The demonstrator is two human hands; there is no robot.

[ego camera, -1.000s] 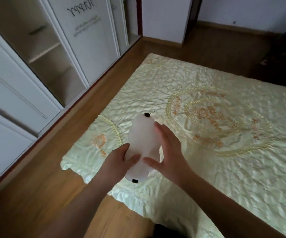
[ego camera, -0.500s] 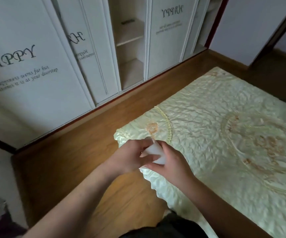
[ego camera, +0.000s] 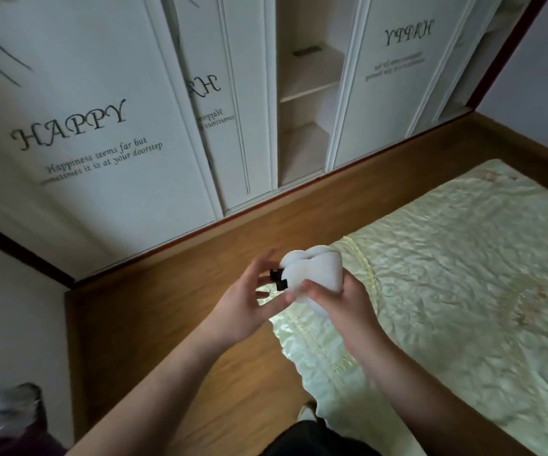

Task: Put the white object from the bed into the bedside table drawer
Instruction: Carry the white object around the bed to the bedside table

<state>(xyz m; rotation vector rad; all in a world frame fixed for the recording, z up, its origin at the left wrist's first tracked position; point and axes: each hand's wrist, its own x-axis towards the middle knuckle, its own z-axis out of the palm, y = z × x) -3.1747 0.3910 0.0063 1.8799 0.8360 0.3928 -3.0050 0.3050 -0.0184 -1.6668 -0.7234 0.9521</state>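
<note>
The white object (ego camera: 315, 271) is a soft white pad folded over on itself, with small black clips at its left end. It is held in the air above the bed's corner (ego camera: 358, 251). My right hand (ego camera: 341, 304) grips its lower right side. My left hand (ego camera: 249, 304) cups its left end, fingers around the black clips. The bed (ego camera: 463, 274) wears a pale yellow quilted cover. No bedside table or drawer shows in this view.
White wardrobe doors (ego camera: 101, 126) with "HAPPY" lettering line the far wall, with an open shelf bay (ego camera: 305, 110) between them. Wooden floor (ego camera: 167, 274) runs between wardrobe and bed. A dark, blurred object (ego camera: 9, 413) sits at the lower left.
The pad lay stretched on the bed a second ago; both hands have folded it up and lifted it off. My view has swung left toward the wardrobe.
</note>
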